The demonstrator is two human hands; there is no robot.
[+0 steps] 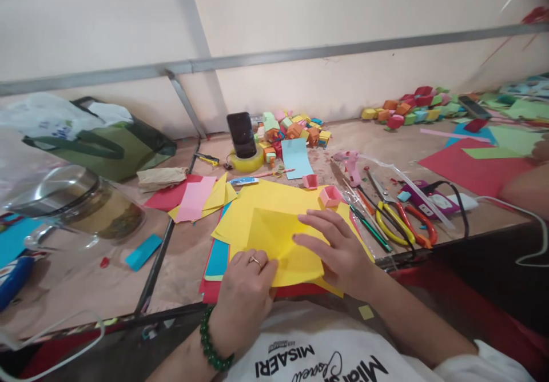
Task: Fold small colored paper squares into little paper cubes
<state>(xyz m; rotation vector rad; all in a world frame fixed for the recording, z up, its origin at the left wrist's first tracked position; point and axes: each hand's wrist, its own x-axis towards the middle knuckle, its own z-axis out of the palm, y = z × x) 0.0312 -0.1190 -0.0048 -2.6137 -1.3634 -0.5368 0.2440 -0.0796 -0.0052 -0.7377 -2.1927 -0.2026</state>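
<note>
A folded yellow paper sheet (278, 242) lies on a stack of yellow, red and blue sheets at the table's near edge. My left hand (244, 290), with a ring and a green bead bracelet, pinches the sheet's lower left edge with curled fingers. My right hand (337, 250) lies flat on the sheet's right side, fingers stretched out and pressing it down.
Scissors (398, 222), pens and a pink glue gun (352, 167) lie to the right. A phone (242, 135) stands on a tape roll, with small paper boxes (295, 130) behind. A glass jar (81, 202) and green bag (115, 142) sit left. Another person's arm (529, 184) is at right.
</note>
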